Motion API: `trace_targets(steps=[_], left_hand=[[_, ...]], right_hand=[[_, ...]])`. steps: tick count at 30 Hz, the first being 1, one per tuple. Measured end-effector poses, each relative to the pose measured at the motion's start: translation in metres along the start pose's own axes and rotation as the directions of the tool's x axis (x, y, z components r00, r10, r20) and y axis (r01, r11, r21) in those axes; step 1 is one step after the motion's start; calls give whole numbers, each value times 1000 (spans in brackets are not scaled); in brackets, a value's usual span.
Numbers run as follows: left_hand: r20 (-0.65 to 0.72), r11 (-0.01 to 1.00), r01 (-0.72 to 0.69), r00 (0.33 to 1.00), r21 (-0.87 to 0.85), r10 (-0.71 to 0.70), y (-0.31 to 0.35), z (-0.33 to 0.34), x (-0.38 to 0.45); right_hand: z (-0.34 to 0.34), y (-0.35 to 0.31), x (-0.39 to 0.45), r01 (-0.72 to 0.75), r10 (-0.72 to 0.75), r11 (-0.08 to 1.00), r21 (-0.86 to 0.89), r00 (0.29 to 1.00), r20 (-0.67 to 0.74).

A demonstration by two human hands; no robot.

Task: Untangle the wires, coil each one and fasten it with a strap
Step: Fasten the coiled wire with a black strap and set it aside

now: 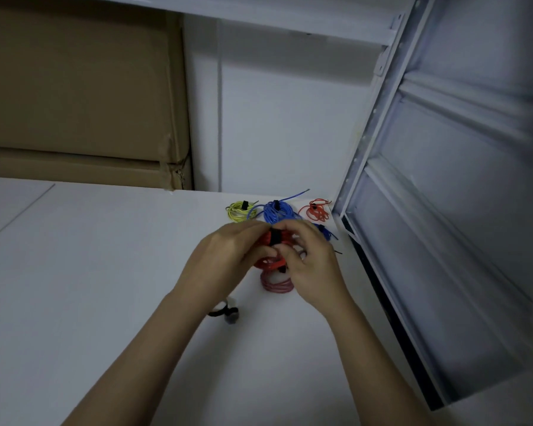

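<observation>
Two hands are seen at work above the white table (pixel 105 272), close together over a red coil of wire (pixel 270 261). The coil is held up off the surface between them, with a black strap (pixel 274 236) wrapped across its upper part. The left hand (pixel 225 256) is curled around the left side of the coil, its thumb laid near the strap; the right hand (pixel 311 265) is closed on the right side, fingers bent over the wire and pinching near the strap's lower end. How far the strap has been fastened cannot be told, since the fingers cover it.

Directly under the held coil, a darker pinkish-red coil (pixel 277 284) is lying on the table, partly hidden by the right hand. Toward the far edge, three bundled wires are laid out in a row: a yellow-green coil (pixel 239 210) with a black strap, a blue coil (pixel 277 212) just beside it, also strapped, with a loose end pointing up and away, and a thin red coil (pixel 316 210) near the corner. Another bit of blue wire (pixel 325 232) is glimpsed behind the right hand's knuckles.

Nearer the person, under the left forearm, a small dark object with black strap material (pixel 225 313) is resting on the table; its exact form is blurred.

Cardboard boxes (pixel 80 96) are stacked behind the table on the left, and a white metal shelf frame (pixel 443 179) is leaning along the right side.
</observation>
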State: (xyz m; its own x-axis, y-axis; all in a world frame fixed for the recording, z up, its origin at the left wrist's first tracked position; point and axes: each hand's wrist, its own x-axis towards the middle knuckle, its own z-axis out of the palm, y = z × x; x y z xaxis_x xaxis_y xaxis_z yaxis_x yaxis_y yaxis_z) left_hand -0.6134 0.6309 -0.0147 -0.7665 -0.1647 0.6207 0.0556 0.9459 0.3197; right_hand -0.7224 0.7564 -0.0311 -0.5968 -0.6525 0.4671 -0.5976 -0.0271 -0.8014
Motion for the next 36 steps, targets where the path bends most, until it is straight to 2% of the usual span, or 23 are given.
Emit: trace_targets(steps=[3,5,9,12,15,19,22,23,26,27,29,32,36], left_hand=[[99,997,7,995,79,-14,-16,-4,6],[90,993,50,994,104,-60,-25,-7,12],[97,963,259,963,-72,-252,-51,-5,26],[144,886,451,889,-106,-435,-77,4,33],[206,801,595,794,-72,-572,-105,13,39],[353,717,697,663,31,-660,-145,28,44],[387,655,748,575,107,-721,-158,45,44],[373,657,740,575,144,-729,-160,50,43],[256,709,672,662,213,-704,-164,65,36],[213,705,687,672,177,-709,-164,67,34],[168,664,745,647,66,-743,-163,66,33],[230,643,765,621,26,-749,-161,62,33],[347,671,742,627,10,-698,-158,49,35]], right_hand=[[3,-4,24,-76,76,997,-8,994,77],[7,-6,41,-121,122,993,-9,983,137],[20,1,70,-119,105,989,83,983,154],[33,20,76,-122,106,986,111,984,143],[34,37,75,-132,124,989,58,984,128],[26,58,76,-97,102,990,-101,994,45],[24,68,76,-72,82,981,-181,996,45],[24,69,75,-75,86,979,-192,995,52],[23,72,74,-85,97,974,-210,994,51],[23,73,74,-87,101,972,-219,994,52],[22,73,74,-88,104,969,-233,993,55],[20,73,78,-92,108,963,-254,993,52],[23,74,81,-76,99,957,-279,992,71]])
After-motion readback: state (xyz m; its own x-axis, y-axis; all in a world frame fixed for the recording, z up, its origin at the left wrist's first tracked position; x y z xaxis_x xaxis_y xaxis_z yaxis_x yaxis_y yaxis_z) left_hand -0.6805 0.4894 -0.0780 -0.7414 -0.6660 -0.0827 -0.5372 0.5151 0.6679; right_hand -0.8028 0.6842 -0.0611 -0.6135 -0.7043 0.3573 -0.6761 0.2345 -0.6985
